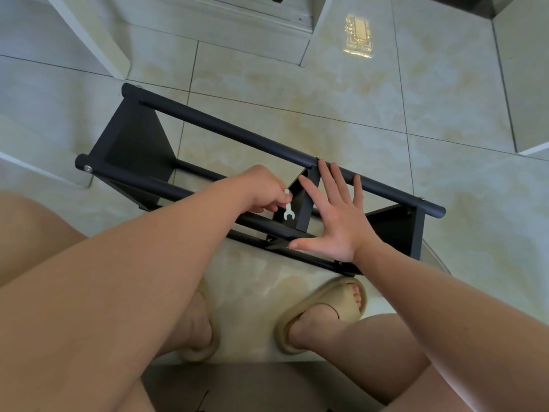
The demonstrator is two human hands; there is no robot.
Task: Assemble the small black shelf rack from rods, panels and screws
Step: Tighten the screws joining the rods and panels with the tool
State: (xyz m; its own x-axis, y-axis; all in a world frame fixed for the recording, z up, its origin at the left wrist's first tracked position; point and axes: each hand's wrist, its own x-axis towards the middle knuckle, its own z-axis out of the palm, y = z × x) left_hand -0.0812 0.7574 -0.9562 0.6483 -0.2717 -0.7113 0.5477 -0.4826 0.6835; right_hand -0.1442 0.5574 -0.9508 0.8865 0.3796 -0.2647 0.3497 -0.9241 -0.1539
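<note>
On the tiled floor point(356, 99), the rack point(225, 126) lies under the fingers: left hand point(261, 185) pinches a white wrench point(288, 211), right hand point(335, 221) spreads flat, bracing the middle panel point(306, 203). Seat the wrench squarely before turning.

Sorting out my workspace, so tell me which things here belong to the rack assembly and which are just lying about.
Part of the job: black rack; white wrench pinched in the left hand; right hand spread open against the middle panel.
Just around: beige slippers; white furniture leg; tiled floor.
</note>
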